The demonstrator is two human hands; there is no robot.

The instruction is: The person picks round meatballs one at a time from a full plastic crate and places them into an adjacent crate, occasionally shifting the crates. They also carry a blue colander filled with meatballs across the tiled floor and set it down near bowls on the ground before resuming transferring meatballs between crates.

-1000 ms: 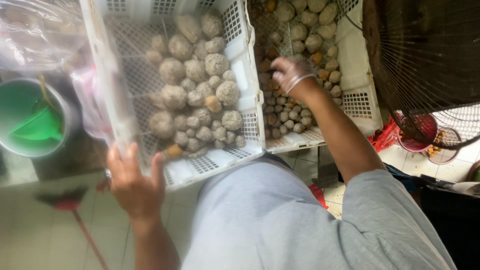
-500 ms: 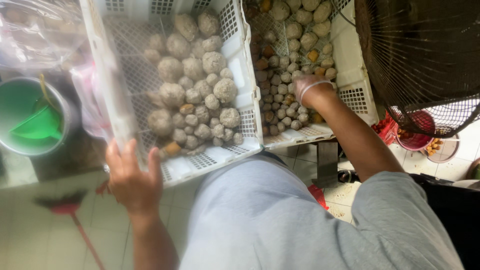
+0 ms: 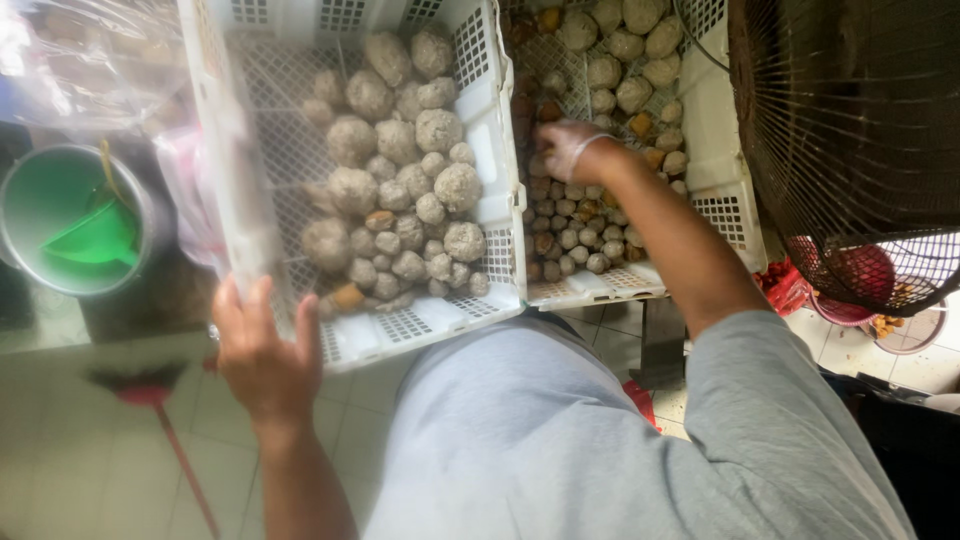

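1. Now my left hand grips the near corner of the left crate, fingers curled up over its rim, thumb side outward.
2. That crate is white, slatted, tilted toward me, and holds a heap of round, dusty grey-brown balls, large ones at the far end, smaller ones near me.
3. My right hand wears a thin clear glove and reaches into the right crate; its fingers are bent down among the small balls, but I cannot tell whether they have closed on any.
4. Both crates sit side by side, walls touching.
5. Left of the left crate lies crumpled clear plastic, and beside it a round pot with a green scoop inside.
6. On the right a dark wire cage hangs over a red basket.
7. Below, a red broom lies on pale floor tiles.
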